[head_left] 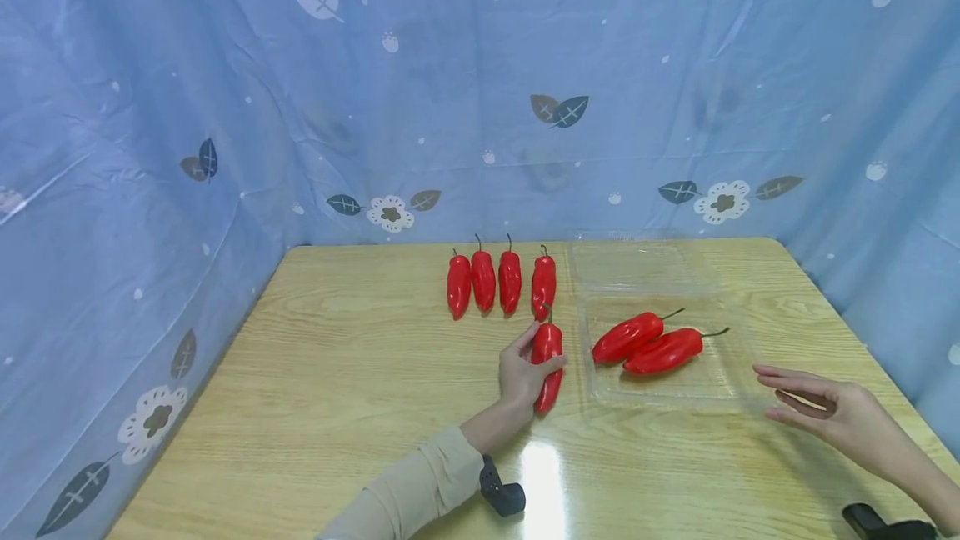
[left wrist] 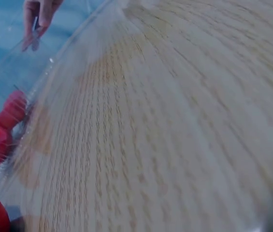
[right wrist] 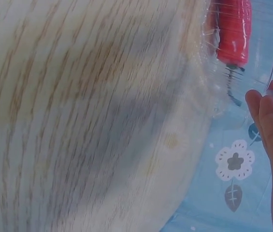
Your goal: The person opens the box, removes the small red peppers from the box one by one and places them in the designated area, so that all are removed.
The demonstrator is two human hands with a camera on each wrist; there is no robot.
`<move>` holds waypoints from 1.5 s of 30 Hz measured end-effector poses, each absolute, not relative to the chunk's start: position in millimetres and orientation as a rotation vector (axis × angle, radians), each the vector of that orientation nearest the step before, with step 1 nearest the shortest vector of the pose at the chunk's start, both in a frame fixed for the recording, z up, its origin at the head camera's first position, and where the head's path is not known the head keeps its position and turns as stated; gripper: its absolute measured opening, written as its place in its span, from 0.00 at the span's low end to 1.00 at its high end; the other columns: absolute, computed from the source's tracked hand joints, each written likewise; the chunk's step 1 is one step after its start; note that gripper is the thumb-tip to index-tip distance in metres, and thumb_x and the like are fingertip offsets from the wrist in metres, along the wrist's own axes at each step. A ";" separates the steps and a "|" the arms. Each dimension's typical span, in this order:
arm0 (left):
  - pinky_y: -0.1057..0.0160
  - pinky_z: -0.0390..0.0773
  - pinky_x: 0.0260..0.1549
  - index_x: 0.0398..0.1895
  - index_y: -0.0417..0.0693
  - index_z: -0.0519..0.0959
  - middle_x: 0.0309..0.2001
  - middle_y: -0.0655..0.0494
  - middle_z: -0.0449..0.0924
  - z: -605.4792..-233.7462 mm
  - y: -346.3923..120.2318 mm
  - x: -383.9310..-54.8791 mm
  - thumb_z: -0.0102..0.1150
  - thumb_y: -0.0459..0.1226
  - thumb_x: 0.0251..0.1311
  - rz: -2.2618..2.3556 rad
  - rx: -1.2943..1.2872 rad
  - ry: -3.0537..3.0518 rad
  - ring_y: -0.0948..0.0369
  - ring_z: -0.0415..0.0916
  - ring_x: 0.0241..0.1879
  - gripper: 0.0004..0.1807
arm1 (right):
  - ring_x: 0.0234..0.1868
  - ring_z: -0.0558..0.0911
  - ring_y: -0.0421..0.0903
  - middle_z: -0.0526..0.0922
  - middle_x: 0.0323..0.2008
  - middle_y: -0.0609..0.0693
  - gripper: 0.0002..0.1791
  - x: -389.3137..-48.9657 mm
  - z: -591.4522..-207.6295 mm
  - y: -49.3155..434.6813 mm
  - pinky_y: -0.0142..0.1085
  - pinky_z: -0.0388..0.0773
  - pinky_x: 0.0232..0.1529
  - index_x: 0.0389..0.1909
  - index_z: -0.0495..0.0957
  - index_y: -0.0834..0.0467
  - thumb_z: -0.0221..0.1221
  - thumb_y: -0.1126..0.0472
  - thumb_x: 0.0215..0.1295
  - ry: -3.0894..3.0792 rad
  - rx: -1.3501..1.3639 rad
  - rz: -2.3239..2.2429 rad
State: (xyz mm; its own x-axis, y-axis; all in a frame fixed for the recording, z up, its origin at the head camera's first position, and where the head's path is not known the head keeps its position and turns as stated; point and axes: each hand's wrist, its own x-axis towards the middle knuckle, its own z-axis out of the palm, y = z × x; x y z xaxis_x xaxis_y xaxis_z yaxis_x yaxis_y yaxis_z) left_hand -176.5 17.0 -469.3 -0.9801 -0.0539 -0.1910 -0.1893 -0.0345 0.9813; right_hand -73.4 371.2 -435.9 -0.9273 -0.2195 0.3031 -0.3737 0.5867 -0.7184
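My left hand grips a red chili pepper with a green stem, thumb across its front and fingers along its far side. This pepper lies lengthwise just left of a clear plastic box, its stem close to the pepper behind it. Two red peppers rest aslant in the box, side by side, stems to the right. At the box's right edge my right hand hovers with fingers extended and thumb apart. In the right wrist view, its fingers overlap the box's clear rim.
Several red peppers lie in a row at the back middle of the wooden table, stems toward the curtain. The box's clear lid is folded back behind it. A blue patterned curtain borders the table at the back and sides.
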 end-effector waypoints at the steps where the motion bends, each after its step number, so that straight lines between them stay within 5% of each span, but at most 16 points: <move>1: 0.56 0.71 0.58 0.64 0.48 0.72 0.60 0.48 0.74 -469.3 16.6 -176.6 0.72 0.28 0.47 2.183 -0.264 2.104 0.50 0.69 0.62 0.37 | 0.49 0.74 0.21 0.71 0.56 0.23 0.24 -73.4 -435.8 371.2 0.20 0.77 0.38 0.52 0.78 0.70 0.66 0.77 0.50 -2.631 0.499 1.255; 24: 0.58 0.63 0.63 0.66 0.46 0.70 0.67 0.51 0.67 -448.7 3.7 -164.9 0.69 0.33 0.53 2.262 -0.234 2.094 0.52 0.58 0.69 0.34 | 0.51 0.74 0.21 0.72 0.56 0.24 0.23 -73.0 -433.1 370.4 0.20 0.76 0.40 0.51 0.78 0.72 0.66 0.78 0.50 -2.626 0.538 1.242; 33: 0.66 0.71 0.56 0.60 0.43 0.75 0.59 0.49 0.76 -431.7 1.5 -145.0 0.65 0.32 0.57 2.400 0.011 1.920 0.55 0.71 0.61 0.25 | 0.51 0.74 0.22 0.73 0.56 0.25 0.22 -74.5 -430.4 367.2 0.21 0.76 0.42 0.50 0.77 0.74 0.64 0.78 0.51 -2.612 0.544 1.295; 45: 0.67 0.75 0.51 0.55 0.35 0.78 0.56 0.45 0.78 -434.6 34.9 -121.1 0.66 0.27 0.55 2.343 0.271 1.888 0.53 0.74 0.58 0.22 | 0.52 0.75 0.24 0.73 0.57 0.27 0.23 -71.4 -430.1 369.0 0.23 0.77 0.43 0.52 0.76 0.74 0.63 0.80 0.51 -2.596 0.563 1.360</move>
State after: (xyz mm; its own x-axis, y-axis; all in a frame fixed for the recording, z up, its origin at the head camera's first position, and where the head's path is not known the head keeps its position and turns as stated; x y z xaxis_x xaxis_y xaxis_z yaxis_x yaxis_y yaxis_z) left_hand -121.1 34.9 -434.6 -0.9768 0.2046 0.0634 0.0183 -0.2149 0.9765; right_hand -71.4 369.0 -430.1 -0.9169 -0.2551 0.3069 -0.3975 0.5165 -0.7584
